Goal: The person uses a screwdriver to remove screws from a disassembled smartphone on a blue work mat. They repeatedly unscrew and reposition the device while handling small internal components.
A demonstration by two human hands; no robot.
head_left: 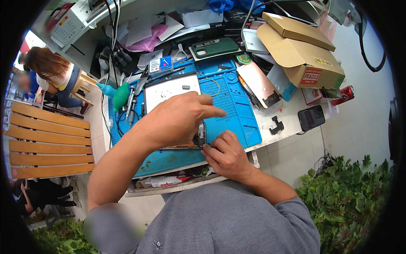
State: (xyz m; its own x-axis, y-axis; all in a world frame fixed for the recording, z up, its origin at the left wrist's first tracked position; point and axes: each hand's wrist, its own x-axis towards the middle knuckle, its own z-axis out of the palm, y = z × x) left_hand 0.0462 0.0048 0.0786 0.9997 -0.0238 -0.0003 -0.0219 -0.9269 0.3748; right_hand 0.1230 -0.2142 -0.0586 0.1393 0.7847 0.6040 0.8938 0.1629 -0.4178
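My left hand (186,116) hangs over the middle of the blue repair mat (246,122), index finger stretched to the right, thumb hidden beneath. My right hand (223,154), fingers curled, grips the lower end of a small dark phone assembly (201,133) at the mat's front. A white work tray (153,94) lies behind my left hand, with small dark bits on it. A green air blower (120,96) and slim tools (130,106) lie to the left.
Cardboard boxes (292,51), a black phone (311,118), a red can (343,95) and a green phone case (215,48) crowd the bench. A wooden bench (50,139) stands at left, with other people (50,67) beyond. Leafy plants (338,199) fill the lower right.
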